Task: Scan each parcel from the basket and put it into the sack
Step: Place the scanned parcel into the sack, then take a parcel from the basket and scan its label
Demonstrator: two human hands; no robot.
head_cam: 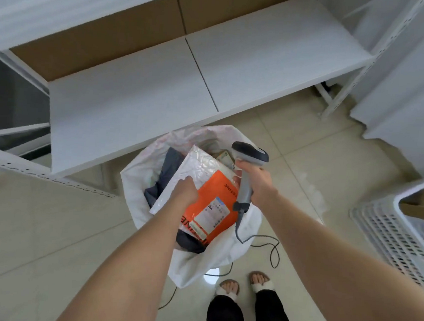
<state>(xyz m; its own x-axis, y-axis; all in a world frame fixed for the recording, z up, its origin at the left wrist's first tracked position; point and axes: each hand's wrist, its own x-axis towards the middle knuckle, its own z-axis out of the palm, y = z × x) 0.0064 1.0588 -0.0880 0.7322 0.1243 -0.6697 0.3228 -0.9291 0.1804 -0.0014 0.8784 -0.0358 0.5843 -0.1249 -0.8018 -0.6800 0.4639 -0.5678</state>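
Here, through the head camera, looking straight down into the white sack [134,180] standing open on the tiled floor. Holds a white bubble mailer [200,164] over its mouth with the left hand [185,191], fingers curled down onto the mailer's near edge, tips hidden. Shows an orange parcel [218,196], label up, overlapping the mailer's right side; hard to tell whether gripped along with it or lying on the dark parcels [173,161] inside. Wraps the right hand [257,183] fully round the handle of the barcode scanner [244,191], head pointing away over the sack's far rim, cable [238,226] trailing to the floor; fingertips close to the orange parcel's edge, contact unclear. Off to the right, well apart, the white perforated basket [389,235], cardboard parcels showing in it. Looks like the drop stage for the mailer. To do it well: lower the mailer flat inside the rim before easing the fingers off, aim for the open gap at the left so nothing slides over the edge, hold scanner and cable clear of the mouth, and avoid dragging the loose rim inward.
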